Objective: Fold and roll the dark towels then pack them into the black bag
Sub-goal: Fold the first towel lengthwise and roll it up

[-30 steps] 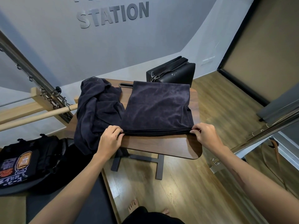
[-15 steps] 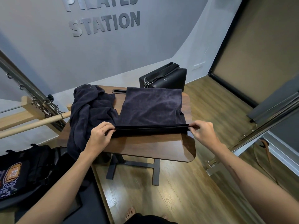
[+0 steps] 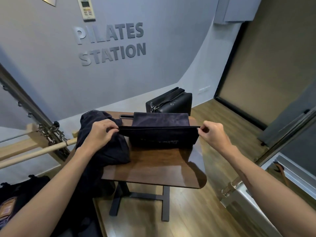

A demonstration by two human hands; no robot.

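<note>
Hands pinch the 2 near corners of the dark towel, left hand and right hand lifting its edge taut for an even fold; black bag waits beyond them.

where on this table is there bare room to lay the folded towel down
The near half of the table is bare wood, bordered by the lifted towel behind and the crumpled towel pile at its left. The far half is crowded: towel, pile, both hands. The black bag stands beyond the far edge.
</note>
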